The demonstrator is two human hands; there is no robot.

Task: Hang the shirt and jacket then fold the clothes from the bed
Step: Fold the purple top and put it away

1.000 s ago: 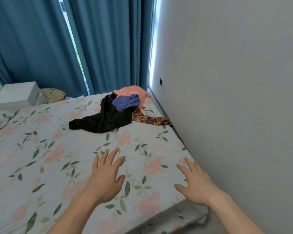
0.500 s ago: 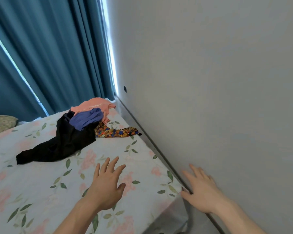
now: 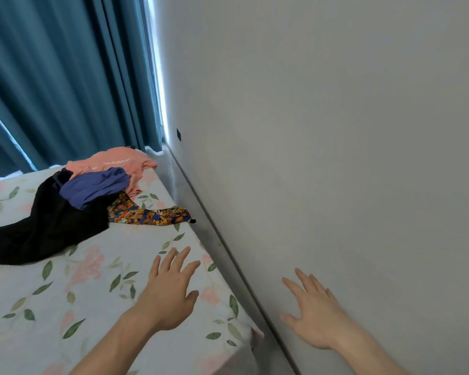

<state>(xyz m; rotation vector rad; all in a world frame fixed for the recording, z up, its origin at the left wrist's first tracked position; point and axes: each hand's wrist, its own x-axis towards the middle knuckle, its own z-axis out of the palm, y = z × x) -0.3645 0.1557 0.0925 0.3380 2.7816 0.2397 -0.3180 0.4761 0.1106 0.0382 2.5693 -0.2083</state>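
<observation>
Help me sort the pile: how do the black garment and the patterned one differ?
The black garment is plain, while the patterned garment is multicoloured. The black one sprawls leftward across the bed; the patterned one shows only a narrow strip reaching toward the wall-side edge. Both lie unfolded and untouched by either hand.

Bedroom, home: bed (image 3: 98, 301) with floral sheet, loose clothes (image 3: 73, 207), teal curtains (image 3: 65, 77), plain wall (image 3: 322, 131).
</observation>
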